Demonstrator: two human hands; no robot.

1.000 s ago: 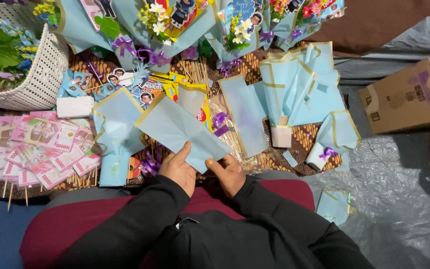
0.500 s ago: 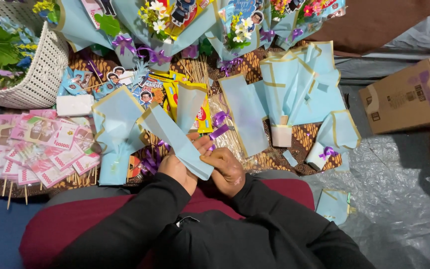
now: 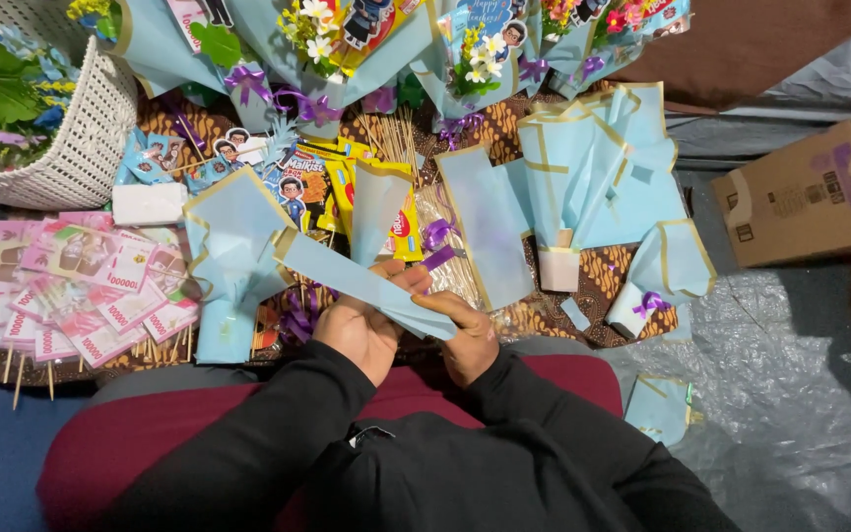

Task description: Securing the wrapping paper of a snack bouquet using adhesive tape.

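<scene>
Head view: Left hand (image 3: 359, 330) and right hand (image 3: 468, 340) are both clamped on a folded strip of light blue wrapping paper (image 3: 347, 276), held above the lap over a batik cloth (image 3: 603, 281). The strip runs up and left from the hands. Cut blue sheets (image 3: 583, 163) lie beyond. Paper notes on sticks (image 3: 81, 286) lie at left, below a white basket (image 3: 76, 148). A cardboard box (image 3: 805, 192) sits at right.
</scene>
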